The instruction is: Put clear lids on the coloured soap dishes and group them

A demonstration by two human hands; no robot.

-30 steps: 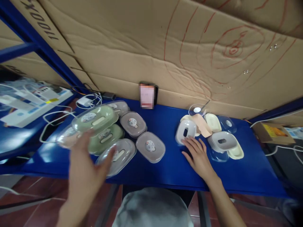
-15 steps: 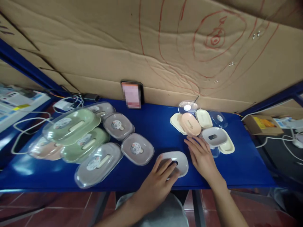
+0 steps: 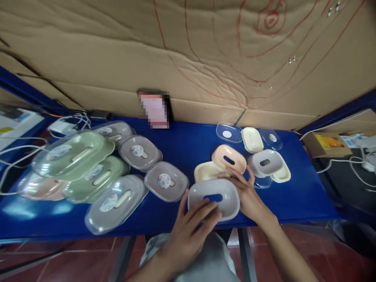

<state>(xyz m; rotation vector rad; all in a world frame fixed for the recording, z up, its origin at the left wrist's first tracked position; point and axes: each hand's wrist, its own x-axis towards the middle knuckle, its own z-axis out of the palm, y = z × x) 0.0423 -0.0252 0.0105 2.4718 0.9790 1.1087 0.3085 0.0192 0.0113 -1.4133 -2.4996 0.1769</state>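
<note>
My left hand (image 3: pixel 188 227) grips the near edge of a grey soap-dish tray (image 3: pixel 214 196) with a slot in its middle, at the front of the blue table (image 3: pixel 296 199). My right hand (image 3: pixel 249 196) holds the same tray at its right side. Just behind my fingers lie a pink tray (image 3: pixel 229 157) and a cream tray (image 3: pixel 207 171). A grey tray (image 3: pixel 266 162) on a cream one sits further right.
Several lidded soap boxes, green (image 3: pixel 73 154) and grey (image 3: pixel 166 181), crowd the left half of the table. Clear lids (image 3: pixel 229 132) and a cream tray (image 3: pixel 252 139) lie at the back right. Cardboard (image 3: pixel 205 58) walls the rear. White cables (image 3: pixel 17 152) trail at the left.
The left hand swung from the green boxes to the grey tray. Both hands now hold it, raised and tilted toward me. The pink and cream trays have shifted nearer.
</note>
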